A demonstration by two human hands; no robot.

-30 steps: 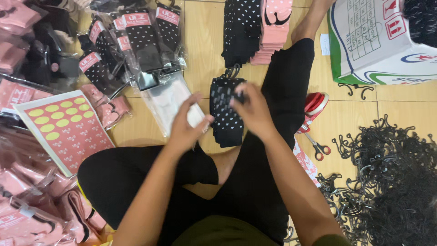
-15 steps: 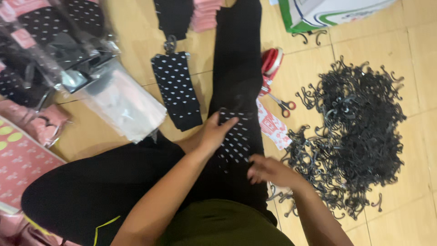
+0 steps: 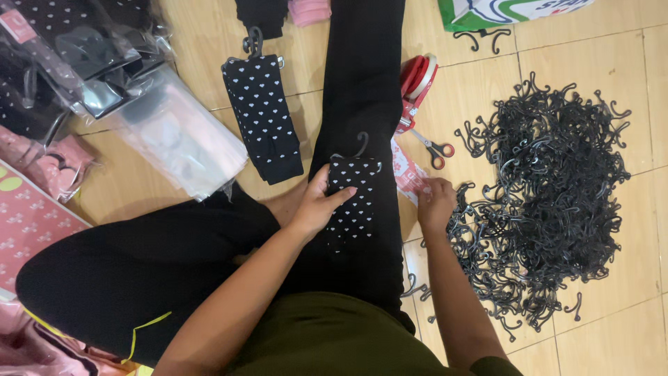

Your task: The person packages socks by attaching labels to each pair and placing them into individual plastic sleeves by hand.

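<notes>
Sock pair in hand: one pair of black socks with small white hearts [image 3: 351, 198], lying flat on the person's black-trousered right thigh, a black plastic hook at its top end.
Left hand: the left hand [image 3: 321, 203] rests on the left edge of that pair, fingers spread flat over the fabric and thumb along the side, pressing rather than clenched.
Right hand: the right hand [image 3: 436, 203] is down on the floor at the near edge of the hook heap, fingers curled into the hooks; whether it has one pinched I cannot tell.
Hook heap: one big pile of black plastic hooks [image 3: 550, 202] on the tiled floor to the right, too many to count, with a few strays around its rim.
Finished pair: one more heart-print sock pair [image 3: 264, 115] with its hook on, lying on the floor left of the leg, apart from the hand.
Scissors: one pair, red-handled [image 3: 433, 146], between the leg and the heap.
Tape: one red tape dispenser [image 3: 416, 80] just above the scissors.
Clear bags: one stack of clear plastic bags [image 3: 177, 139] at left.
Pink card: one pink printed sheet [image 3: 35, 223] at the far left edge.
</notes>
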